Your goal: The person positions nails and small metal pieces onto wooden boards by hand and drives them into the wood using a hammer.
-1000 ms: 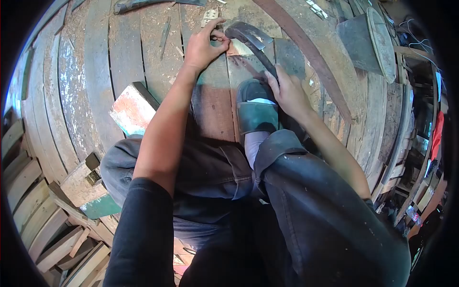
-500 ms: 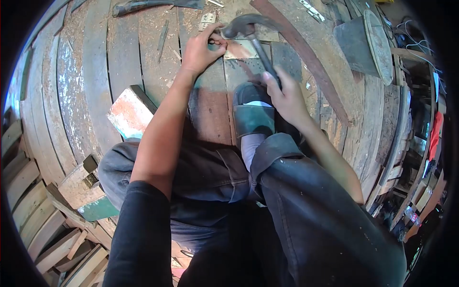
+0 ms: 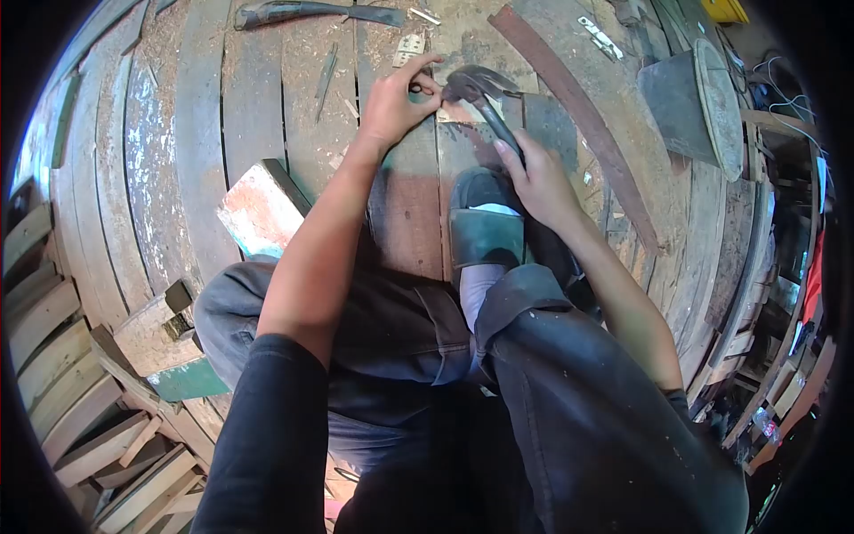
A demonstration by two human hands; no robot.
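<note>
My right hand is wrapped round the dark handle of a claw hammer. The hammer's head sits close by the fingertips of my left hand, over a small pale wood piece on the floor. My left thumb and fingers are curled together at the left side of that piece. Whatever they pinch is too small to make out. Just beyond my left hand lies a pale plate with holes.
A long curved brown wooden strip lies to the right, beside a grey bucket-like container. A painted block stands left of my forearm. My sandalled foot rests on the plank floor, with stacked wood at lower left.
The hammer head has come down nearer the pale wood piece, and my right hand has lowered with it. My left hand stays beside the piece. The whole view has shifted slightly.
</note>
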